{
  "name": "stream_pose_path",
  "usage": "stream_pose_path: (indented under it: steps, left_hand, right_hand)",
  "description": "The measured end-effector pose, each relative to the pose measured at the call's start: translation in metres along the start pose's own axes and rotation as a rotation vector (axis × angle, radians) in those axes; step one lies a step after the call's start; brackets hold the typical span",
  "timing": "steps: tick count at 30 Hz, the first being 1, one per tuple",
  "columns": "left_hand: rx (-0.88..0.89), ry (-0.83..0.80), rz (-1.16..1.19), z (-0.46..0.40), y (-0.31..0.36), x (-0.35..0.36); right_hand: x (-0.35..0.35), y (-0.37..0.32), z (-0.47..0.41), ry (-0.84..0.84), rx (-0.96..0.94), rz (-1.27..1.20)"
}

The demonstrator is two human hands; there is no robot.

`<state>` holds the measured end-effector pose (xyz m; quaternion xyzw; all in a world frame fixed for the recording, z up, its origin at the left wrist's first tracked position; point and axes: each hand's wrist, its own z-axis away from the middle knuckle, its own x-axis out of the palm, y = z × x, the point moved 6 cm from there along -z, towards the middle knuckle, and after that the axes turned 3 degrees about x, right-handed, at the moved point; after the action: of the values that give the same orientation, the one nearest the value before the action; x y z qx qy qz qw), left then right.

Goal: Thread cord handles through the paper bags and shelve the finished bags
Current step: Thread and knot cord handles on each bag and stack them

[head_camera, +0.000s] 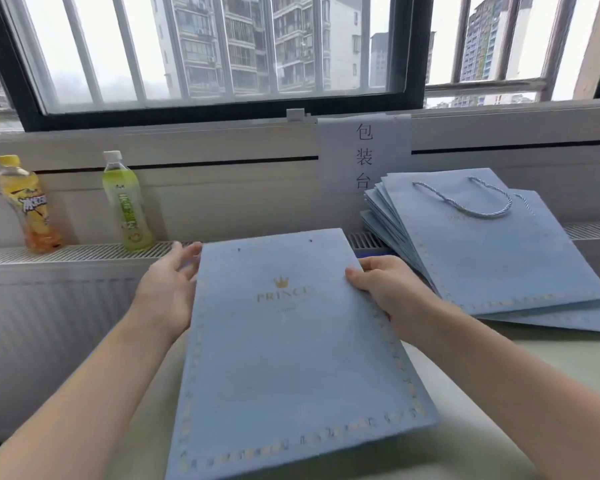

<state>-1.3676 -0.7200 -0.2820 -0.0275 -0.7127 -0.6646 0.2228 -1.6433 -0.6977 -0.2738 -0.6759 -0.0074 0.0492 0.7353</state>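
**Flat blue bag held by both side edges**

Left of the bag, a yellow bottle [28,206] and a green bottle [127,202] stand upright on the ledge under the window. The left hand [168,289] is at the bag's left edge with fingers loosely spread; I cannot tell if it really grasps. The bag [291,358] lies flat in the middle, two small holes near its top, no cord in them. The right hand [385,289] grasps the bag's right edge, thumb on top. Right of the bag lies a stack of bags [492,258]; a cord handle [465,199] rests on the top one. Behind the stack, a paper sign [364,150] hangs.
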Motion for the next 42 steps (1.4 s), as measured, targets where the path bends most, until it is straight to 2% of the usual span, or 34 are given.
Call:
stream_pose_path:
  steps: [2,4,6,7,9,11,14,18,23,25,27,30,33,36,39,42]
  left_hand:
    - [-0.021,-0.009,-0.021,0.008,0.001,0.005]
    - [0.041,-0.025,-0.226,0.010,0.000,0.009]
    - [0.111,0.017,-0.458,0.010,-0.004,0.010]
    - [0.113,0.019,-0.523,0.011,-0.006,0.010]
    - [0.117,0.003,-0.604,0.011,-0.010,0.010]
    - [0.135,0.010,-0.673,0.006,-0.013,0.007]
    - [0.134,0.007,-0.797,0.004,-0.019,0.008]
    - [0.186,0.049,-1.054,0.009,-0.020,0.012]
    - [0.224,0.004,-1.213,0.011,-0.023,0.019]
    - [0.251,-0.037,-1.260,0.014,-0.024,0.025]
    - [0.295,-0.094,-1.286,0.018,-0.025,0.034]
    - [0.353,-0.192,-1.305,0.024,-0.030,0.044]
    - [0.478,-0.378,-1.134,0.041,-0.029,0.064]
    - [0.621,-0.573,-0.893,0.061,-0.021,0.085]
    - [0.667,-0.552,-0.758,0.064,-0.011,0.086]
    - [0.621,-0.432,-0.703,0.059,-0.005,0.077]
  right_hand:
    - [0.006,0.000,0.003,-0.014,-0.060,0.238]
    - [0.013,0.001,0.003,-0.004,-0.123,0.640]
    - [0.014,0.000,0.004,0.082,-0.181,1.051]
    - [0.013,-0.003,0.006,0.139,-0.233,1.162]
    - [0.012,-0.005,0.009,0.242,-0.300,1.273]
    - [0.009,0.001,0.005,0.281,-0.265,1.371]
    - [0.004,0.018,-0.001,0.207,-0.118,1.489]
    - [0.003,0.020,-0.001,0.139,-0.063,1.446]
    - [0.005,0.015,-0.003,0.177,-0.097,1.333]
    - [0.007,0.005,-0.003,0.222,-0.235,1.212]
    - [0.013,-0.010,0.002,0.253,-0.498,1.040]
    - [0.031,-0.024,0.017,0.133,-0.752,0.843]
    - [0.054,-0.019,0.026,-0.066,-0.858,0.772]
    - [0.061,-0.010,0.028,-0.131,-0.898,0.767]
    - [0.053,-0.017,0.029,-0.053,-0.911,0.683]
    - [0.034,-0.029,0.027,0.189,-0.891,0.582]
